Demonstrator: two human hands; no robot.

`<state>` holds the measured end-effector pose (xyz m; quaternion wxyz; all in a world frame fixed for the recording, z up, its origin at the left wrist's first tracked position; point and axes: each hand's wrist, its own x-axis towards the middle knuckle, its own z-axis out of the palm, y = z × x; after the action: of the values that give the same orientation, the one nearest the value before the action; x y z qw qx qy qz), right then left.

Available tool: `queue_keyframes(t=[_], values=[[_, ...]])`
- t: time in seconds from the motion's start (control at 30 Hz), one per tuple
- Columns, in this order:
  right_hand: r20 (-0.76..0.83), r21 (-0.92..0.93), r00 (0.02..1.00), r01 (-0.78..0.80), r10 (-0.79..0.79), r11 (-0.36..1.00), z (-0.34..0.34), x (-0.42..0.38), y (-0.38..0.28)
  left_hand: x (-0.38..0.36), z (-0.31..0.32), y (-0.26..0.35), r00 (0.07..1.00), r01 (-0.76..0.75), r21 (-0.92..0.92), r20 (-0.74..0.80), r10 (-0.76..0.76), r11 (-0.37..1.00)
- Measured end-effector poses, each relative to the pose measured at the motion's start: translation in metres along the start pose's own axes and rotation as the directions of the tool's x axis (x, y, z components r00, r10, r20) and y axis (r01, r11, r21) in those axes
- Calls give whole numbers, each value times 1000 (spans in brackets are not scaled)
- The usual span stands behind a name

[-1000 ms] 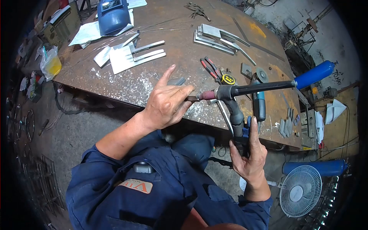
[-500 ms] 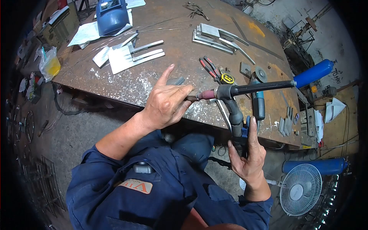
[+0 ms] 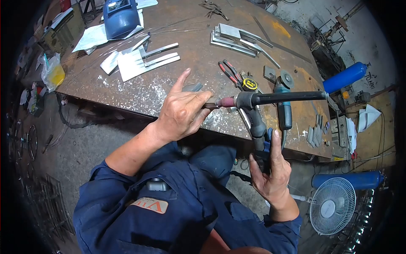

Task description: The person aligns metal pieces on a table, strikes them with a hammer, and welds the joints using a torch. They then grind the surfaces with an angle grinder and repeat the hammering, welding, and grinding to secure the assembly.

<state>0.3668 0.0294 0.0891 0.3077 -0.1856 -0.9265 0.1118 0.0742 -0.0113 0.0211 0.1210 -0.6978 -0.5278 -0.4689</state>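
My right hand point(image 3: 272, 173) is closed round the handle of a TIG welding torch point(image 3: 255, 120), its index finger stretched along the side. The torch's pink nozzle point(image 3: 227, 102) points left and its long black back cap point(image 3: 292, 98) points right. My left hand point(image 3: 182, 111) pinches a small brown piece point(image 3: 210, 106) at the nozzle's front end, index finger raised. Behind the torch lie red-handled pliers point(image 3: 229, 73), a yellow and black tape measure point(image 3: 249, 84) and an angle grinder point(image 3: 284, 103).
On the rusty steel table point(image 3: 186, 42) lie bright metal plates with bars point(image 3: 141, 63), another stack of such parts point(image 3: 237, 40) and a blue welding mask point(image 3: 122, 21). Several small metal strips point(image 3: 314, 135) lie near the right edge. A fan point(image 3: 333, 206) and blue cylinder point(image 3: 344, 77) stand to the right.
The torch and my right hand have shifted slightly to the left. My left hand keeps its pinch at the nozzle's end, and the view has moved a little.
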Motion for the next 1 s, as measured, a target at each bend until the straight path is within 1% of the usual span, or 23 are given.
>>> queue_keyframes(t=[0.07, 0.13, 0.27, 0.37, 0.43, 0.47, 0.53, 0.57, 0.6, 0.67, 0.7, 0.73, 0.83, 0.87, 0.93, 0.97, 1.0], values=[[-4, -7, 1000, 14, -14, 1000, 0, 0, 0, 0, -1, 0, 1000, -5, -3, 3, 5, 1000], [12, 9, 1000, -16, 16, 1000, 0, -2, -1, 0, -1, -1, 1000, 1, -16, 9, -1, 1000], [9, 10, 1000, -26, 26, 1000, 0, -3, -2, 0, -1, 0, 1000, 7, -15, 5, -7, 1000], [-4, -23, 1000, -1, 0, 1000, 2, -4, -1, 0, 0, -1, 1000, -11, 10, 8, 10, 1000], [-21, 31, 998, -64, 64, 997, 5, -9, 2, 0, 0, 0, 1000, 24, 3, 0, -24, 1000], [-24, 32, 998, -65, 66, 997, 5, -9, 2, 0, 0, -1, 1000, 21, 3, 3, -21, 1000], [-155, -49, 987, -36, 28, 998, 5, -6, 3, 0, 2, -2, 1000, 14, -1, -23, -14, 1000], [-163, -44, 985, -63, 55, 997, 1, -6, 3, 0, 1, -2, 1000, 13, -1, -22, -13, 1000], [-169, -15, 976, -139, 135, 990, -3, -10, 4, 0, 0, -1, 1000, 17, 0, -19, -17, 1000], [-240, -39, 952, -202, 187, 979, -7, -12, 13, 1, -3, -2, 1000, 18, 4, -13, -18, 1000], [-276, 23, 930, -248, 245, 968, -7, -14, 18, 1, -4, -2, 1000, 21, 3, -8, -21, 1000], [-305, 9, 911, -287, 276, 958, -11, -14, 23, 1, -4, -3, 1000, 24, 3, -2, -24, 1000], [-372, -59, 864, -386, 339, 921, -24, -19, 45, 3, -7, -4, 999, 32, 1, 4, -32, 999], [-375, -75, 862, -394, 340, 916, -31, -21, 56, 3, -9, -6, 1000, 28, 7, 7, -28, 1000], [-388, -168, 824, -503, 412, 848, -43, -30, 81, 3, -11, -10, 998, 56, 13, 8, -56, 998], [-421, -214, 800, -545, 427, 811, -48, -37, 102, 4, -13, -13, 999, 49, 23, 13, -49, 999], [-454, -257, 775, -586, 439, 768, -51, -46, 129, 4, -13, -17, 998, 65, 15, -14, -65, 998]])
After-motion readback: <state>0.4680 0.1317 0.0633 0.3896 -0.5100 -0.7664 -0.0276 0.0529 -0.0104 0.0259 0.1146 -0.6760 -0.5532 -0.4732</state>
